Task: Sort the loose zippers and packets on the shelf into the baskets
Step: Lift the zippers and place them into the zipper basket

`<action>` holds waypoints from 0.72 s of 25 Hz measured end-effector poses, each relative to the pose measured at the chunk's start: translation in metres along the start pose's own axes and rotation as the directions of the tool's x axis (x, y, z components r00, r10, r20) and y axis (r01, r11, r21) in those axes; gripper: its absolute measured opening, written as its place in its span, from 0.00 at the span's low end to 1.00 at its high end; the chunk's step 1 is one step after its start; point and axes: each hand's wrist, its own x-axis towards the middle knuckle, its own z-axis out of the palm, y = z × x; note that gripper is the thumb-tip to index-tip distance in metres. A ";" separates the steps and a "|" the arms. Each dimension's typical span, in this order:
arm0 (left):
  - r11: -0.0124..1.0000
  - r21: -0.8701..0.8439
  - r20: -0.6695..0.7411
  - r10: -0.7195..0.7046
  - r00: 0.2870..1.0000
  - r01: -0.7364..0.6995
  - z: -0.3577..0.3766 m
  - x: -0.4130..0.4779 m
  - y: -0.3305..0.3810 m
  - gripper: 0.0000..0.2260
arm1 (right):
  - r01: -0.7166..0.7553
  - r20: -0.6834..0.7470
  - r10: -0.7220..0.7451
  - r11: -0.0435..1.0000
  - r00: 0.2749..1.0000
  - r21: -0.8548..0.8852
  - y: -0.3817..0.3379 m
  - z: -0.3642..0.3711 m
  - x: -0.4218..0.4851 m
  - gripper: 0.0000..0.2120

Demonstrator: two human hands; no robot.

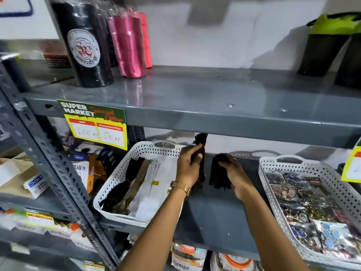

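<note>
Left hand [188, 165] grips dark zipper bundle [201, 145], top blurred; right hand [233, 173] clasps second dark bundle [217, 173], detail indistinct.

Grey shelf [214, 218], white perforated baskets [117, 177], black zippers [218, 173], pink thread spool [129, 45], yellow-green price tag [95, 124].

left hand [188, 166] grips dark zippers [201, 153]; right hand [233, 173] grips dark bundle [217, 173]

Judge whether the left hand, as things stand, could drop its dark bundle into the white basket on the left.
Probably yes: the left hand holds the dark bundle right beside the left basket, whose open top looks unobstructed.
</note>
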 end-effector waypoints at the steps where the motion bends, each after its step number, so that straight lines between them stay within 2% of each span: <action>1: 1.000 0.006 -0.007 0.027 1.000 -0.027 -0.012 0.008 0.003 0.16 | 0.027 0.036 -0.027 1.000 0.999 0.009 -0.009 0.007 0.000 0.11; 4: 0.993 0.095 -0.002 0.067 0.998 -0.066 -0.051 0.026 0.006 0.17 | 0.101 0.117 -0.101 0.995 0.988 0.002 -0.025 0.035 0.005 0.20; 7: 0.970 0.243 -0.009 0.003 1.000 0.000 -0.086 0.032 -0.011 0.16 | 0.162 0.183 -0.160 0.987 0.970 0.003 -0.034 0.069 0.003 0.24; 9: 0.951 0.291 0.000 -0.114 0.994 0.109 -0.100 0.020 -0.027 0.16 | 0.132 0.205 -0.120 0.990 0.971 -0.047 -0.025 0.088 -0.001 0.26; 12: 0.893 0.420 0.085 -0.219 0.972 0.164 -0.106 -0.004 -0.041 0.14 | 0.117 0.272 -0.057 0.971 0.961 -0.207 0.001 0.102 -0.010 0.27; 15: 0.780 0.593 0.235 -0.403 0.885 0.198 -0.106 -0.019 -0.058 0.14 | 0.081 0.298 0.047 0.912 0.954 -0.403 0.020 0.116 -0.017 0.26; 18: 0.658 0.725 0.189 -0.474 0.860 0.203 -0.112 -0.022 -0.069 0.12 | 0.055 0.315 0.133 0.851 0.940 -0.523 0.027 0.132 -0.023 0.24</action>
